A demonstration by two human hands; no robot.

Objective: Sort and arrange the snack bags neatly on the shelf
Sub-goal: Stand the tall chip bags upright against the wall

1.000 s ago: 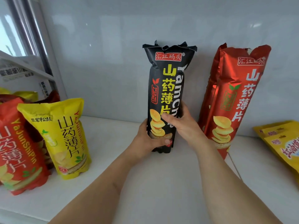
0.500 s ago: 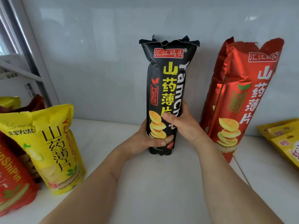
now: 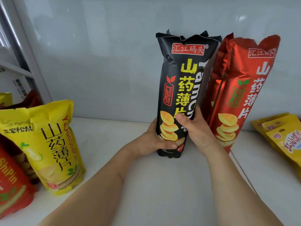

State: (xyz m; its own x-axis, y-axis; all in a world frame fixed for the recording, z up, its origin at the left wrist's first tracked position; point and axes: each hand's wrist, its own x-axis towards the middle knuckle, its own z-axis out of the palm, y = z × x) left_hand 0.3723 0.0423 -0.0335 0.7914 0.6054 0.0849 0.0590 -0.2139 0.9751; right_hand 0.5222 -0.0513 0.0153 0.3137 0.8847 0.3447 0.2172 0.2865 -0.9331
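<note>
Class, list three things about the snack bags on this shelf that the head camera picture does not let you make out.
1. Tall red bag, head view: left side hidden behind the black bag.
2. Orange-red bag, head view: cut off by the left edge.
3. Black bag's lower print, head view: covered by the left hand and right hand.

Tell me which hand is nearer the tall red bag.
Right. The right hand grips the black bag's side next to the tall red bag; the left hand holds the black bag's far side.
</note>
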